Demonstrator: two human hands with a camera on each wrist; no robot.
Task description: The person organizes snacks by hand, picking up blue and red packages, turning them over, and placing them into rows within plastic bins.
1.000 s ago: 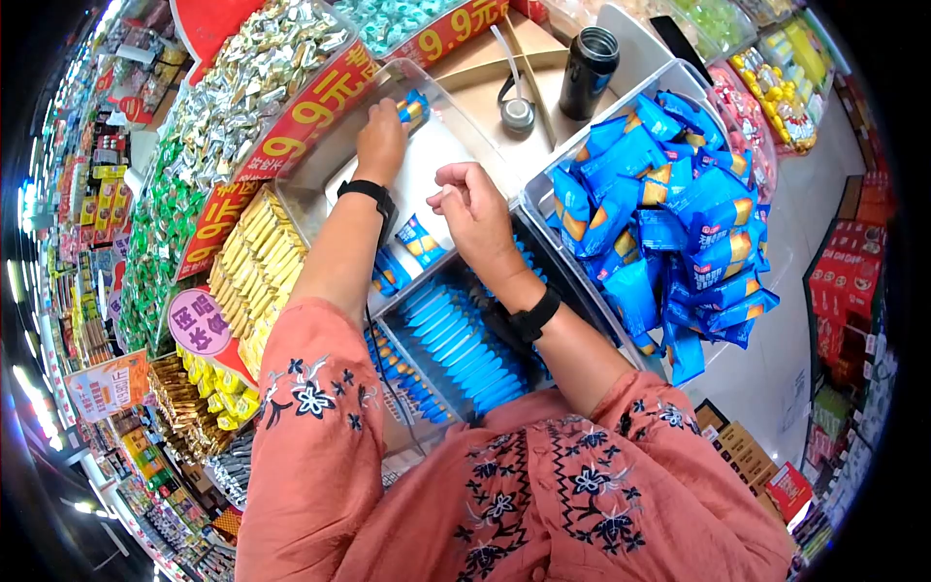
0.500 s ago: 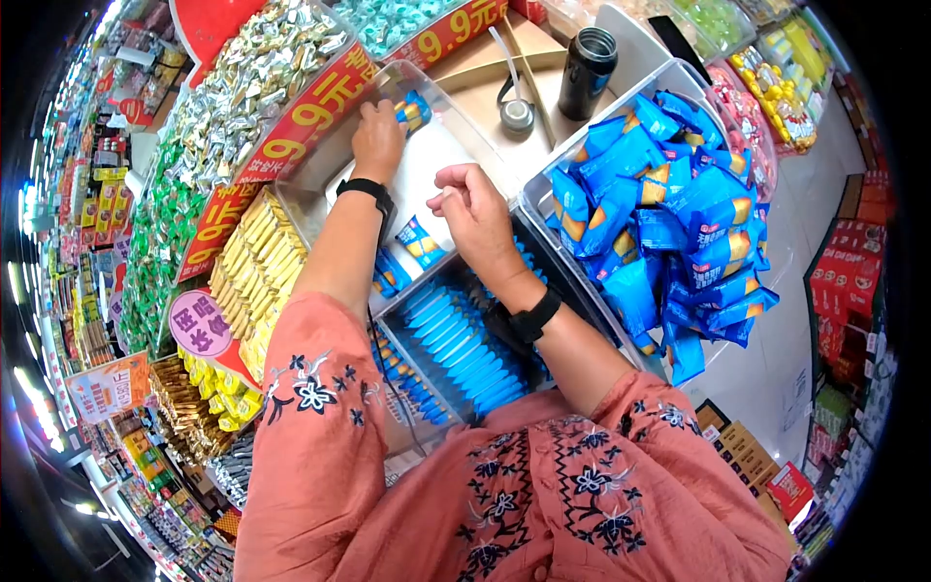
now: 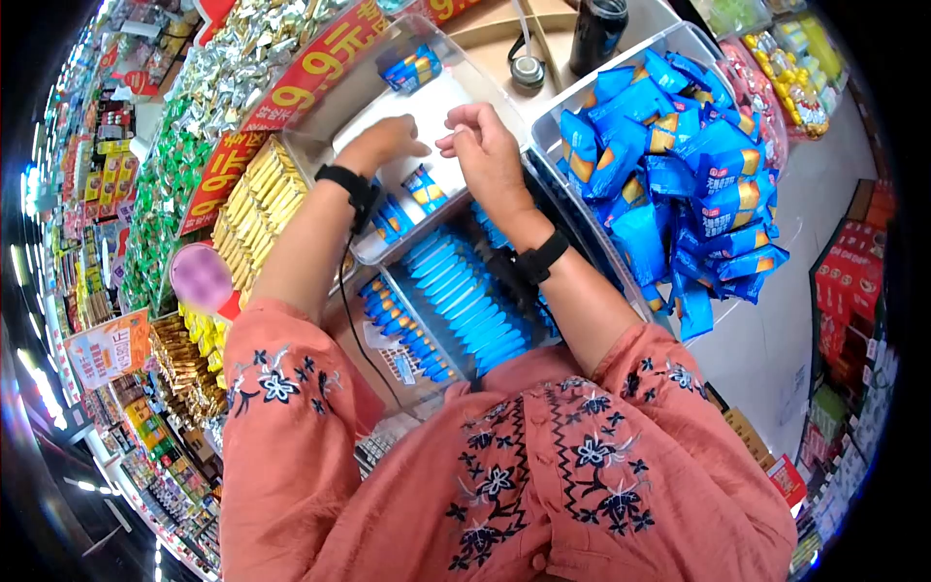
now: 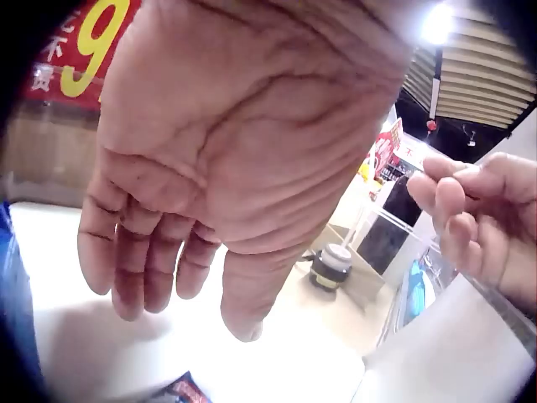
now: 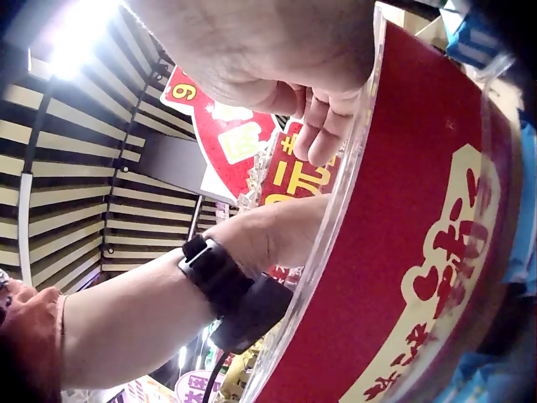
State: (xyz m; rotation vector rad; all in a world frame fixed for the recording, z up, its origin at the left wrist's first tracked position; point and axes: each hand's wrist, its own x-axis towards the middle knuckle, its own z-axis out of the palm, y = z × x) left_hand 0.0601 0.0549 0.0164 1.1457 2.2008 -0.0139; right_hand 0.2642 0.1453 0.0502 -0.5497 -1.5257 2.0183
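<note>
My left hand hovers over the white bottom of a clear plastic bin, fingers slightly bent and nothing in them. In the left wrist view that palm faces the camera above the white surface. Blue biscuit packets lie at the bin's far end. Closer in, another blue packet lies flat, with more packets in the near corner. My right hand hangs above the bin's right side, fingers loosely curled and empty; the left wrist view shows its bent fingers.
A heaped tub of blue packets stands right. Nearer my body, rows of blue packets fill a compartment. Yellow-wrapped sweets border the left. A black flask stands behind. A cable hangs from my left wrist.
My left hand has drawn back toward me from the packets at the bin's far end, which stay there. My right hand keeps its loose curl. The head view has shifted slightly.
</note>
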